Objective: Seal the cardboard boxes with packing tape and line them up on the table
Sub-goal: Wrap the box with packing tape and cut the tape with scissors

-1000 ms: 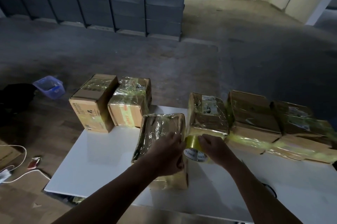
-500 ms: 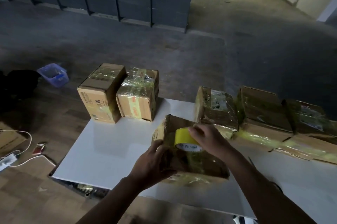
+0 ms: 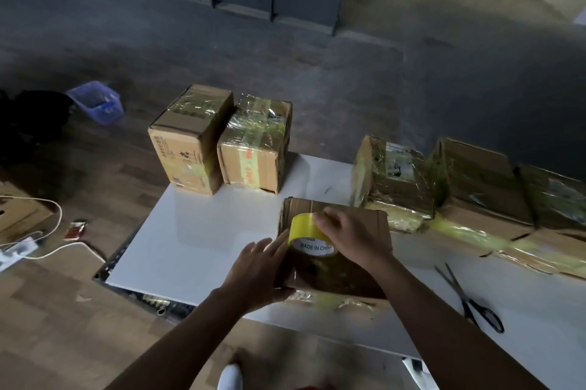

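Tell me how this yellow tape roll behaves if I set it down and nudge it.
The tape roll is a ring, so on edge it would likely roll on the smooth table; flat, it should stay. Probably light and stiff: the right hand grips it one-handed.

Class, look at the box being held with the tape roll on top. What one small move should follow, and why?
Probably pull the tape roll across the box top: the right hand grips the roll, the left hand braces the box, the top looks untaped.
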Motion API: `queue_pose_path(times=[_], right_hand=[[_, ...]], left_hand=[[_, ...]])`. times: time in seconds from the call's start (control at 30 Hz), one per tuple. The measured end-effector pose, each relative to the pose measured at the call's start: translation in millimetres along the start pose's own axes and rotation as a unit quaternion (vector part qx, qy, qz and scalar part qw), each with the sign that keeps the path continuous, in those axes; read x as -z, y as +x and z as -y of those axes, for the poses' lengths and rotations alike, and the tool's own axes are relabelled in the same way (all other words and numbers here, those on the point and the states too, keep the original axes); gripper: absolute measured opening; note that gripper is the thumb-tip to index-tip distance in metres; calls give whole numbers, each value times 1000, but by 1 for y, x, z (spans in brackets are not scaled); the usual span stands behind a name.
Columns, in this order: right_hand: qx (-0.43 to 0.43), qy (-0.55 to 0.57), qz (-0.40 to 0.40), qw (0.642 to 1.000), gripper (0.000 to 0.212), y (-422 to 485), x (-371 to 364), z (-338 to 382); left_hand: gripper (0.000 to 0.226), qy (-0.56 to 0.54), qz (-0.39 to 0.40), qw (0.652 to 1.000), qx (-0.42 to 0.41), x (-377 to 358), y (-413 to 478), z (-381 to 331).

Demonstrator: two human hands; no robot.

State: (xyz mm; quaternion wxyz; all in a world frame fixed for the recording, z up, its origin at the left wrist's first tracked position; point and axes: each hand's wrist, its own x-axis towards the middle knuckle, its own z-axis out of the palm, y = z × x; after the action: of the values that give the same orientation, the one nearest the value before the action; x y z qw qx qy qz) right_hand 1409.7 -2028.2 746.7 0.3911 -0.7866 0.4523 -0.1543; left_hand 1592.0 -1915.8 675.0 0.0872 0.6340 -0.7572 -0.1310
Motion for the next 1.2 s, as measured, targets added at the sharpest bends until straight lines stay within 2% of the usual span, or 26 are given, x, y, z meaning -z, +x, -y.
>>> queue_pose_path(times=[0.07, 0.17, 0.23, 0.37, 0.5, 0.6, 0.67, 0.73, 0.8, 0.87, 0.93, 1.03, 1.1, 1.2], right_hand=[[-21, -2, 10, 1000, 48, -3, 0, 6], [-2, -97, 11, 995, 38, -1, 5, 11], [17, -152, -16, 988, 40, -4, 20, -2], [-38, -216, -45, 975, 46, -16, 44, -26], [-33, -261, -66, 962, 48, -14, 37, -17], [-49, -251, -66, 965, 47, -15, 37, -17], [-29, -235, -71, 969, 44, -19, 38, -20], [-1, -166, -68, 984, 41, -22, 40, -29], [-15, -65, -56, 996, 39, -26, 44, -42], [-53, 12, -50, 997, 55, -31, 45, -52], [-60, 32, -51, 996, 67, -33, 44, -57], [-8, -69, -50, 996, 46, -32, 55, -52], [15, -155, -72, 985, 45, -34, 64, -53], [12, -200, -100, 975, 47, -39, 65, -63]], left_hand=[[99, 32, 4, 999, 6, 0, -1, -1], [100, 86, -2, 996, 11, 3, 0, 1], [101, 107, -1, 994, 12, 6, 1, 4], [100, 124, 34, 992, 17, 13, 4, -11], [102, 117, 29, 993, -9, 20, 18, -42], [111, 75, 37, 996, -22, 11, 28, -56], [114, 69, 47, 996, -20, 1, 29, -57], [116, 88, 51, 995, -22, -4, 29, -56], [116, 88, 49, 995, -24, -6, 29, -54], [115, 95, 54, 994, -21, -7, 30, -54], [116, 97, 49, 994, -19, -8, 32, -54], [127, 108, 73, 991, -18, -6, 32, -53], [126, 118, 72, 990, -22, -6, 33, -53], [119, 133, 73, 988, -29, -8, 34, -57]])
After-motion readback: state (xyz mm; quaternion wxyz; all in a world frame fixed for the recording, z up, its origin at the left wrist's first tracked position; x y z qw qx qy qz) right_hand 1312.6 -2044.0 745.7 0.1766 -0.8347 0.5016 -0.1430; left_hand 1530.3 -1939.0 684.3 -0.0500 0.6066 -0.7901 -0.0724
